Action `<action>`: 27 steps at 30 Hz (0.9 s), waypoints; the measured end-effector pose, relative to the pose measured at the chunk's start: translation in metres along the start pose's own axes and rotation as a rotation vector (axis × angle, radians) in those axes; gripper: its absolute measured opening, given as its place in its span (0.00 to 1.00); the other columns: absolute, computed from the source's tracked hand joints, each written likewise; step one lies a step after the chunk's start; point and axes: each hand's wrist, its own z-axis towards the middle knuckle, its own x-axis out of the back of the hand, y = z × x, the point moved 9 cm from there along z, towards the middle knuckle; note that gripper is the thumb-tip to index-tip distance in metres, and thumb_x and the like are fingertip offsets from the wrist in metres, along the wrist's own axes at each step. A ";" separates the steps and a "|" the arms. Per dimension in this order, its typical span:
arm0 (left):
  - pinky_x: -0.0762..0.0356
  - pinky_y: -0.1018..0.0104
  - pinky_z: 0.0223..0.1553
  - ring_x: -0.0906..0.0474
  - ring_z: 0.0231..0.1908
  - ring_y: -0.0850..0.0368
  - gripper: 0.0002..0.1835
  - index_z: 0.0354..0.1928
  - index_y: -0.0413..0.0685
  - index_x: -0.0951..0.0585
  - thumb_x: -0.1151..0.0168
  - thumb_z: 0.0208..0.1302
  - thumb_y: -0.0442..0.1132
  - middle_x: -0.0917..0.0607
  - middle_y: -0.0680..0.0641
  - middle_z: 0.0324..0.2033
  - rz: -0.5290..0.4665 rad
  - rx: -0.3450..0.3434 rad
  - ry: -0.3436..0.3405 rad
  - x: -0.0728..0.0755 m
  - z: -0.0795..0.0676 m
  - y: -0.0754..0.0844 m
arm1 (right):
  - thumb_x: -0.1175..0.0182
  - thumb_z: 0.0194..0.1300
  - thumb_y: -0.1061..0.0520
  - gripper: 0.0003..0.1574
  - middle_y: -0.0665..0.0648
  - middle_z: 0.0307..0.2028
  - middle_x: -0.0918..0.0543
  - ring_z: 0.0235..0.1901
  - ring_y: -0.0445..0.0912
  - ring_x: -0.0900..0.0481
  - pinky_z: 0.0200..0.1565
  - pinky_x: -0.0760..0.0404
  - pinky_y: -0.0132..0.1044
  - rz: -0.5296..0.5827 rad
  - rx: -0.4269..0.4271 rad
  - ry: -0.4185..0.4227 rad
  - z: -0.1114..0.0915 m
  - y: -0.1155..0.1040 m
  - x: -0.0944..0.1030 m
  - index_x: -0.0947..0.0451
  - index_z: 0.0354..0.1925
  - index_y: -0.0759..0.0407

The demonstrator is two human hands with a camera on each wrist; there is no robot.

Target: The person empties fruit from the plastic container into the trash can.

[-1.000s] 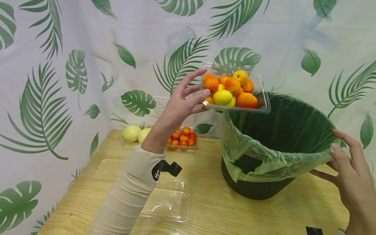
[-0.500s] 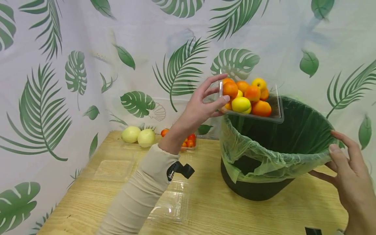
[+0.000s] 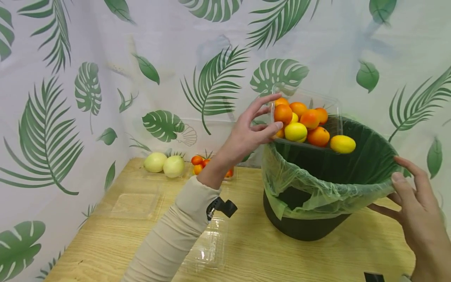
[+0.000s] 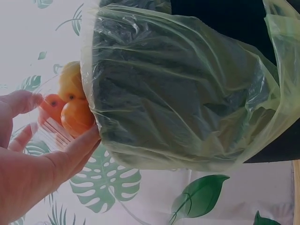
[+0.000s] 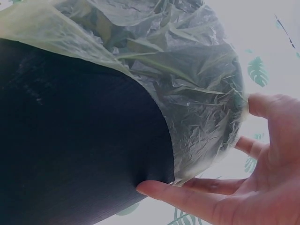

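Note:
My left hand (image 3: 248, 135) holds a clear plastic tray (image 3: 335, 113) by its left end, thumb in front and fingers behind. Several small orange and yellow fruits (image 3: 310, 118) are in the tray, which tips down to the right over a black trash can (image 3: 299, 227). One yellow oval fruit (image 3: 343, 144) is at the tray's lower right edge, partly past it. A green plastic bag (image 3: 327, 196) lines the can and folds over its rim. At the can's right side, my right hand (image 3: 419, 211) grips the rim, with a finger (image 5: 173, 194) against the black outer wall.
Two pale green round fruits (image 3: 174, 166) sit at the back left of the wooden table (image 3: 91, 239). Beside them is a clear tray of small red-orange fruits (image 3: 197, 160), partly behind my left forearm. Clear plastic containers (image 3: 211, 244) lie nearer the front. A leaf-patterned curtain (image 3: 218, 23) hangs behind.
My left hand has carried the tray right and down over the trash can and tilted it further. A yellow fruit has rolled to its right edge. The right hand stays on the rim.

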 end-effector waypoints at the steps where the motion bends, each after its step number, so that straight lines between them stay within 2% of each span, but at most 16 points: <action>1: 0.19 0.57 0.43 0.24 0.49 0.46 0.29 0.68 0.50 0.36 0.44 0.66 0.31 0.39 0.48 0.65 0.006 -0.010 -0.003 0.000 0.000 0.001 | 0.57 0.75 0.54 0.31 0.54 0.72 0.62 0.40 0.30 0.24 0.24 0.19 0.32 -0.002 0.000 0.000 0.000 0.000 0.000 0.49 0.72 0.43; 5: 0.20 0.60 0.46 0.28 0.54 0.50 0.29 0.67 0.47 0.35 0.43 0.65 0.30 0.38 0.50 0.65 0.059 -0.062 -0.009 -0.003 -0.002 0.005 | 0.58 0.75 0.54 0.31 0.53 0.72 0.65 0.42 0.31 0.26 0.24 0.19 0.32 -0.001 0.000 -0.002 0.000 -0.001 -0.001 0.49 0.72 0.43; 9: 0.25 0.62 0.53 0.37 0.59 0.58 0.29 0.66 0.42 0.34 0.42 0.63 0.28 0.36 0.50 0.66 0.130 -0.130 -0.004 -0.005 -0.003 0.011 | 0.58 0.75 0.54 0.31 0.53 0.72 0.67 0.52 0.40 0.28 0.26 0.18 0.32 0.006 -0.003 -0.004 -0.001 -0.001 -0.001 0.50 0.72 0.44; 12: 0.28 0.60 0.56 0.38 0.60 0.61 0.29 0.66 0.40 0.34 0.41 0.62 0.28 0.35 0.48 0.66 0.154 -0.173 -0.009 -0.007 -0.005 0.015 | 0.58 0.75 0.54 0.31 0.52 0.72 0.67 0.56 0.43 0.30 0.26 0.18 0.31 -0.003 -0.003 0.001 -0.001 -0.002 0.000 0.50 0.72 0.43; 14: 0.28 0.59 0.56 0.39 0.61 0.62 0.29 0.66 0.39 0.34 0.42 0.62 0.27 0.36 0.46 0.67 0.157 -0.193 -0.022 -0.009 -0.005 0.017 | 0.58 0.75 0.54 0.31 0.51 0.72 0.68 0.63 0.53 0.36 0.26 0.19 0.30 -0.001 -0.004 0.001 -0.001 -0.002 -0.001 0.50 0.72 0.43; 16: 0.29 0.59 0.57 0.40 0.63 0.61 0.29 0.66 0.38 0.35 0.42 0.62 0.27 0.37 0.45 0.68 0.159 -0.206 -0.033 -0.010 -0.006 0.018 | 0.59 0.75 0.53 0.31 0.50 0.72 0.69 0.67 0.65 0.48 0.25 0.19 0.30 0.001 -0.011 0.000 -0.001 -0.003 -0.002 0.51 0.73 0.42; 19: 0.29 0.59 0.58 0.41 0.65 0.62 0.29 0.66 0.37 0.36 0.42 0.62 0.27 0.38 0.44 0.68 0.160 -0.211 -0.041 -0.011 -0.006 0.019 | 0.59 0.75 0.53 0.31 0.50 0.72 0.71 0.62 0.77 0.69 0.25 0.20 0.29 0.008 -0.024 -0.004 -0.001 -0.002 -0.003 0.52 0.73 0.41; 27: 0.29 0.63 0.57 0.41 0.64 0.64 0.30 0.66 0.37 0.35 0.42 0.62 0.27 0.36 0.45 0.67 0.172 -0.218 -0.053 -0.013 -0.006 0.019 | 0.60 0.75 0.53 0.31 0.49 0.72 0.72 0.61 0.79 0.69 0.25 0.20 0.29 0.007 -0.023 -0.004 -0.001 -0.003 -0.004 0.52 0.73 0.41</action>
